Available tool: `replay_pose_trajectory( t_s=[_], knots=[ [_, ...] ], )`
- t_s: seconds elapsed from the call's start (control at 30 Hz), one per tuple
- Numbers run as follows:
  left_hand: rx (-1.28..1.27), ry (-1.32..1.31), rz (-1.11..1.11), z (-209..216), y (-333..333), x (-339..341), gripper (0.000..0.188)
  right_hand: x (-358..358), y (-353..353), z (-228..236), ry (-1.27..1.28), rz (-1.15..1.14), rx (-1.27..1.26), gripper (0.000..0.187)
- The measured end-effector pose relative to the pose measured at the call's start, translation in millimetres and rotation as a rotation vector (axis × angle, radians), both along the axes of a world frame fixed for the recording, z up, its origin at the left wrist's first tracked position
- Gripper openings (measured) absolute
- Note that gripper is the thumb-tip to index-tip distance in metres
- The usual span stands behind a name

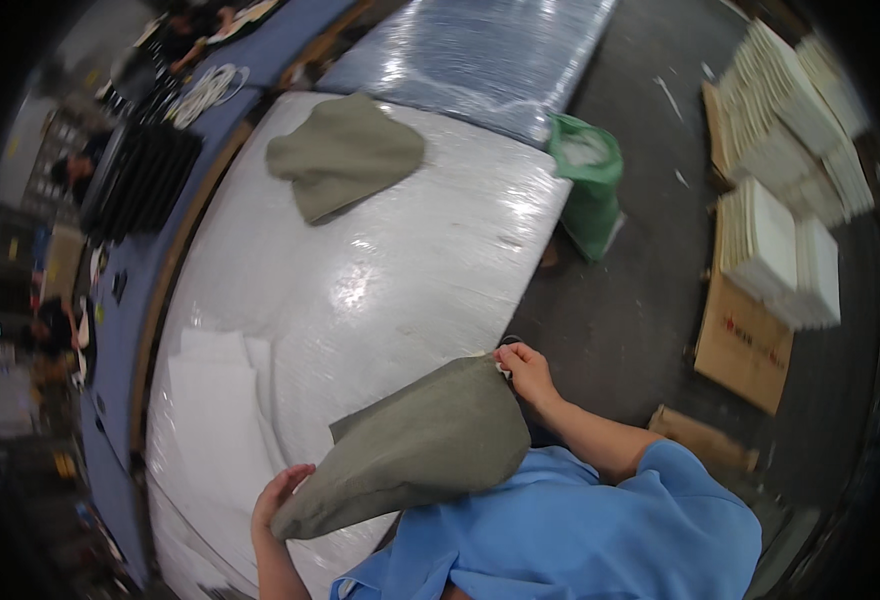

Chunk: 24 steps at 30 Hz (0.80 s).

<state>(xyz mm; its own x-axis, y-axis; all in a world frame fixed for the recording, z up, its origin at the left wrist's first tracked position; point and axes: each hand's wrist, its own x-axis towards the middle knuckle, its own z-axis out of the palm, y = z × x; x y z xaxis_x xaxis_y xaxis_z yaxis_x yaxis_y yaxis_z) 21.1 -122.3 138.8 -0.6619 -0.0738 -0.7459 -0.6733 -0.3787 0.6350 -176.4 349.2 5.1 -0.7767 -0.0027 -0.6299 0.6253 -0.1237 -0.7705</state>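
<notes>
A grey-green fabric piece (430, 430), shaped like a cover, stretches between my two hands in front of my body. My right hand (528, 375) pinches its upper right corner; a small white bit and a thin dark loop show by the fingers, too small to name. At the lower left end, my left hand (282, 492) grips the fabric's edge, its fingers partly hidden. Farther off, a second grey-green fabric piece (345, 155) lies crumpled on the white plastic-wrapped surface (350, 285). White folded sheets (215, 400) lie on that surface near my left hand.
A blue plastic-wrapped surface (470, 60) adjoins at the far end. A green sack (590, 175) hangs at the right edge. White stacked panels (760, 240) and cardboard (745, 345) stand on the right floor. Left, a blue bench (175, 215) carries a black stack (145, 180); several people work beyond.
</notes>
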Motion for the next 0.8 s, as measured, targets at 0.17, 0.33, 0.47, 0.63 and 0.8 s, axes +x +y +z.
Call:
replay_pose_trajectory(
  t_s=[0.17,0.33,0.47,0.63,0.8],
  knots=[
    [-0.172,-0.368,-0.551,42.0,1.9,-120.1,0.065,33.4,35.0,-36.8,-0.213,-0.266,-0.114,0.015],
    [-0.452,-0.179,-1.197,-13.9,114.1,-262.5,0.062,64.1,32.4,-80.9,-0.368,-0.279,-0.178,0.023],
    [-0.476,0.030,-1.516,-118.0,218.2,-305.7,0.055,66.4,8.9,-88.1,-0.407,-0.175,-0.176,0.045],
    [-0.576,0.514,-1.742,-191.9,320.0,-305.4,0.065,73.2,-5.6,-114.5,-0.149,-0.177,0.091,0.040],
    [-0.686,0.688,-1.689,-212.2,332.2,-294.5,0.048,83.1,-5.4,-114.4,-0.091,-0.107,0.286,0.020]
  ],
)
